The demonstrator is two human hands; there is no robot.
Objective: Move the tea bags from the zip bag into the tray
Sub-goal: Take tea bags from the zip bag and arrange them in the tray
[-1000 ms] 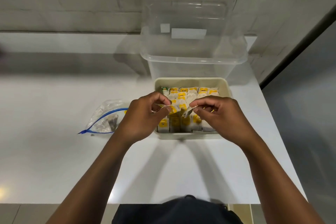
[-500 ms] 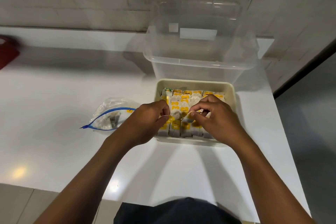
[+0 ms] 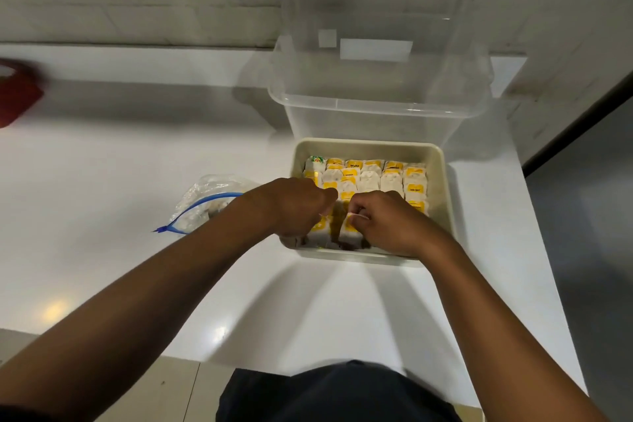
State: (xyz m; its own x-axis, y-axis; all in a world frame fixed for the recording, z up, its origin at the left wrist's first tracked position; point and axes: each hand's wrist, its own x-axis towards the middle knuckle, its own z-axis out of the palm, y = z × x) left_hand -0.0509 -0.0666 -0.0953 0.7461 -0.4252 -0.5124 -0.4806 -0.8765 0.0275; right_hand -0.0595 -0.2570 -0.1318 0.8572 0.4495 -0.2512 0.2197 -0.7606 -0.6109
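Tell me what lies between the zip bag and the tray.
In the head view, the left hand and wrist cross that stretch, hiding the white counter between the zip bag and tray.

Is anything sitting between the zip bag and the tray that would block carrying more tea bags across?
Only the left hand and its forearm lie across that gap. The zip bag sits just left of the tray on bare white table; the tray's top is open.
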